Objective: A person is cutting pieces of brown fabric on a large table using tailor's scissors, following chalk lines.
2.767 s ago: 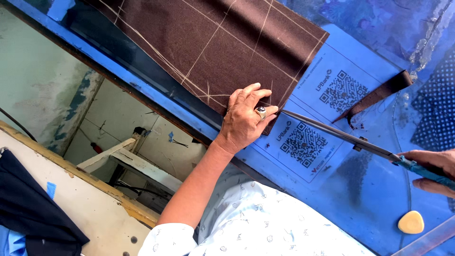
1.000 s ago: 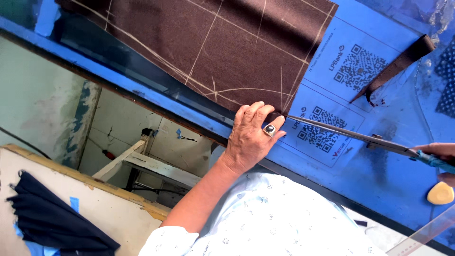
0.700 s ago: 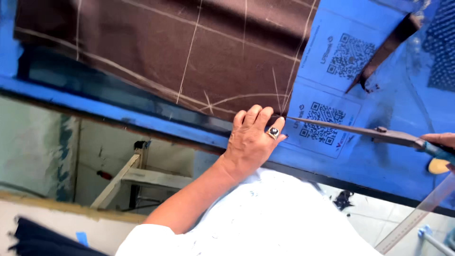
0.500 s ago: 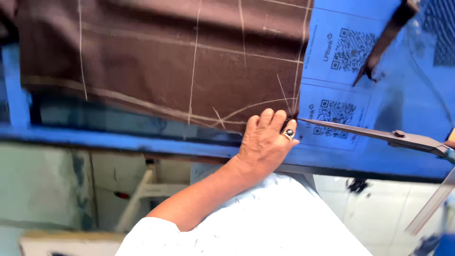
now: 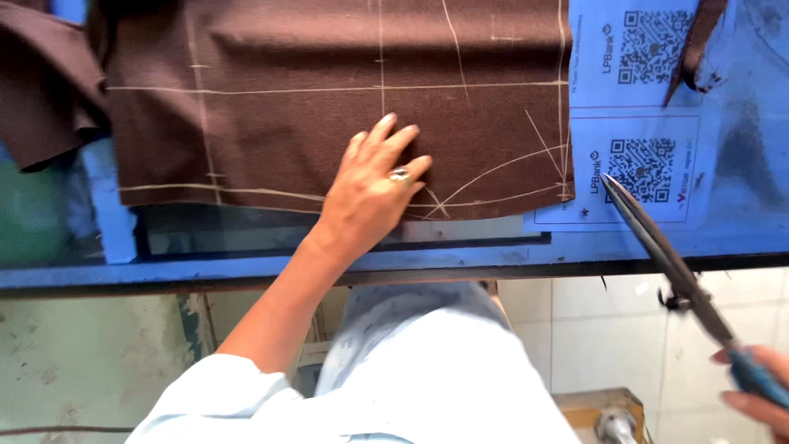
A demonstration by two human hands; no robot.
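Nearest: right hand, at the lower right corner, only partly in view, fingers wrapped around the blue grip of the long scissors. Blades look closed or nearly so; tip lies over the desk edge, just right of the cloth's lower right corner, not touching the cloth.

Left hand: flat, fingers spread, ring on 1 finger, pressing the brown cloth down near its lower edge, beside the crossing chalk lines.

Cloth lies on the blue desk, marked with straight and curved pale lines; a curved line runs to the lower right corner.

Judgement: the step is holding and steadying, scissors lined up for a cut, none begun. The next move calls for opening the blades and entering at the chalked curve, with the cloth held taut.

Farther: 2 printed paper sheets right of the cloth; a dark strip above them.
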